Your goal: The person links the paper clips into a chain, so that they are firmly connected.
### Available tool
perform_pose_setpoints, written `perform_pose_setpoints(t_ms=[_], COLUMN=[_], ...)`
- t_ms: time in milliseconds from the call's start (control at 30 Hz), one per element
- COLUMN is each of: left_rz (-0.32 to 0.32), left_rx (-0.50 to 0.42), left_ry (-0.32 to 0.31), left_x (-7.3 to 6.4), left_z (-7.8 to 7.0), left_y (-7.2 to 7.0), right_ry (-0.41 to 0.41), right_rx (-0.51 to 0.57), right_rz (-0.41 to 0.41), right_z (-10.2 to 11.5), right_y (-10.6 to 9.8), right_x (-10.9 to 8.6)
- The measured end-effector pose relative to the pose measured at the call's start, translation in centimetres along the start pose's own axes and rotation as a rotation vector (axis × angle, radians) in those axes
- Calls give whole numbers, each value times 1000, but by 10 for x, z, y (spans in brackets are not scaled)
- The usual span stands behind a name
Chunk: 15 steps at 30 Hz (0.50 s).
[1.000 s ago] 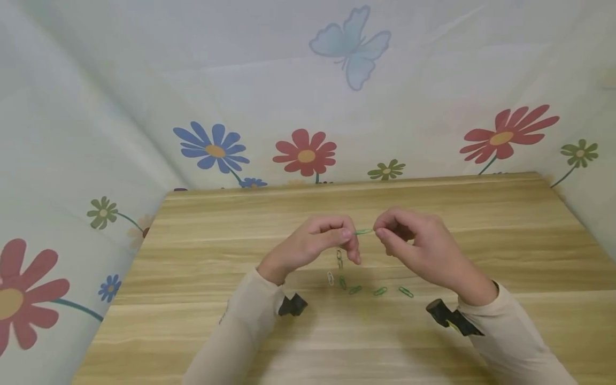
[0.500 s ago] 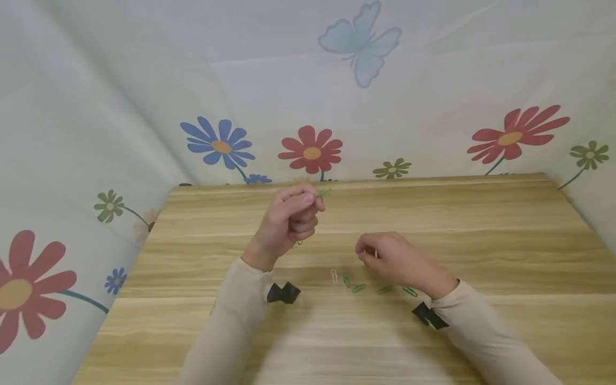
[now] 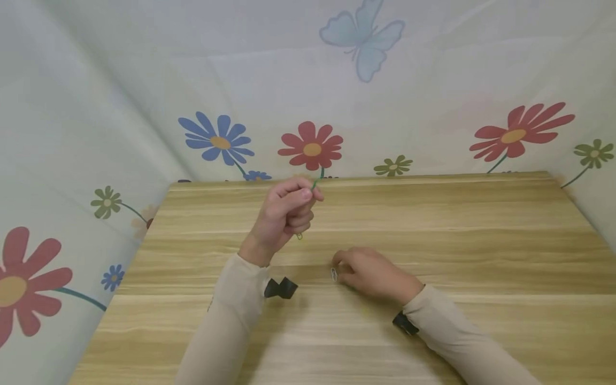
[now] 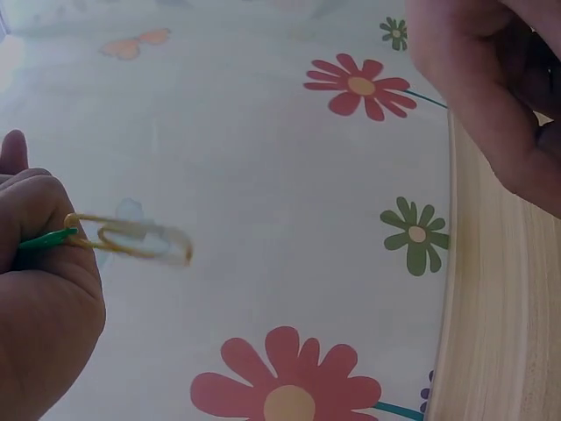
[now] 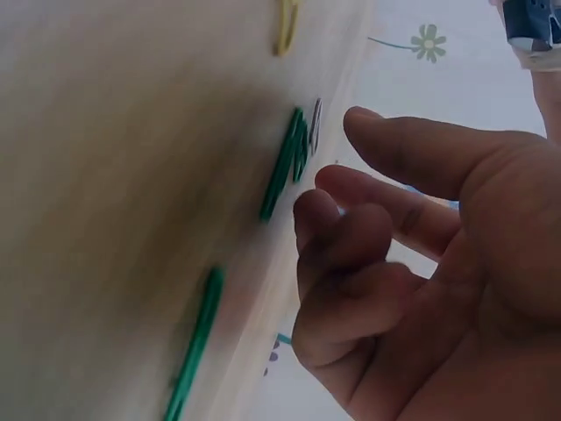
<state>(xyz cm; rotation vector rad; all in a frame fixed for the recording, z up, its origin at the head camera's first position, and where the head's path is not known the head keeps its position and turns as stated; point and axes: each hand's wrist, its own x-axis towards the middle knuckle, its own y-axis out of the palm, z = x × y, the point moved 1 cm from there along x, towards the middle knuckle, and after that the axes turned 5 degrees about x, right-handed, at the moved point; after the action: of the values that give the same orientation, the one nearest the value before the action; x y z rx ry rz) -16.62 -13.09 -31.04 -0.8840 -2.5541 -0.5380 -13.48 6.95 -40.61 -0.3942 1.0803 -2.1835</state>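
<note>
Raised over the back of the table, my left hand (image 3: 289,211) pinches a green paper clip (image 3: 315,184) between thumb and forefinger. Below its curled fingers hangs a yellow paper clip (image 3: 299,236). The left wrist view shows a yellow paper clip (image 4: 131,241) hooked to the green one. My right hand (image 3: 377,272) is low over the table beside a white paper clip (image 3: 334,275). In the right wrist view its thumb and forefinger stand apart with nothing between them, near green paper clips (image 5: 282,167) and the pale clip (image 5: 316,127).
The wood-grain table (image 3: 433,224) meets a flower-printed cloth backdrop (image 3: 240,80) at its back edge. Another green clip (image 5: 195,342) and a yellow clip (image 5: 287,26) lie on the table in the right wrist view. Black wrist cameras (image 3: 281,287) sit on both sleeves.
My left hand has moved up and left with the linked clips. The right hand has let go of the green clip and come down and left to the white clip.
</note>
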Motion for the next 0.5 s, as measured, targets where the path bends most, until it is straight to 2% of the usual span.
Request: perform_pose_setpoints(t_ms=[333,500], left_rz=[-11,-24], left_rx=[26,46], left_ry=[-31,-47], left_x=[1,0], left_z=[2,5], left_y=[2,2], right_ry=[13,-5], right_rx=[-107,-100], right_rz=[4,8], right_z=[13,14], right_y=[6,9], right_x=[11,11])
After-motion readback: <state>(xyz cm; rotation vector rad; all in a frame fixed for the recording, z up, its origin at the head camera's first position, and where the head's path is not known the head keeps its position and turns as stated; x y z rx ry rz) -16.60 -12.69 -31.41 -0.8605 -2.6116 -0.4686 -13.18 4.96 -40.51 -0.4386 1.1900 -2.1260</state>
